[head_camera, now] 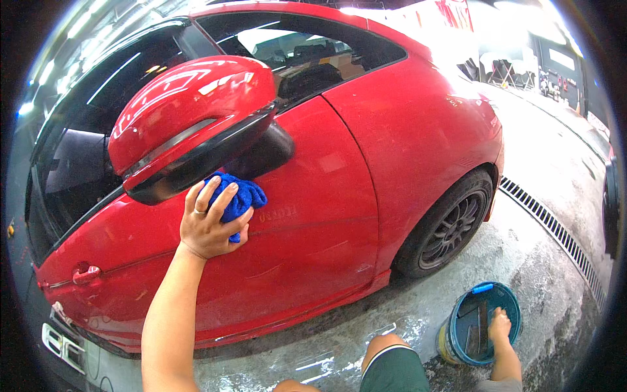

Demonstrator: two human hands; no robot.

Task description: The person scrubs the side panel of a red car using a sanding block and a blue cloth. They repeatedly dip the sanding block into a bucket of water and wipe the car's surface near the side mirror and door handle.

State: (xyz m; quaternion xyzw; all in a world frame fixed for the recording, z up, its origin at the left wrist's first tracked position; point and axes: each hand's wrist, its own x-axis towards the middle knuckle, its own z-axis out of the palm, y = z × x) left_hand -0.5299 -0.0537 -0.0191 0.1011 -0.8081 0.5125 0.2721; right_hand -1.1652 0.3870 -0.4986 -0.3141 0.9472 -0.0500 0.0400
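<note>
My left hand [210, 220], with a ring on one finger, grips a crumpled blue cloth [240, 198] against the red car door [294, 255], just below the side mirror [196, 117]. The mirror has a glossy red shell and a black lower part. At the lower right, my right hand [499, 323] reaches over a teal bucket [458, 338] with a blue handle grip. Dark, flat pieces stand inside the bucket beside that hand. Whether the fingers hold something there is too small to tell.
A dark-rimmed wheel [453, 228] stands behind the bucket. A metal floor drain grate [553, 225] crosses the wet concrete floor [534, 274] at the right. Part of another vehicle's tire [611, 206] shows at the right rim. My knees are at the bottom edge.
</note>
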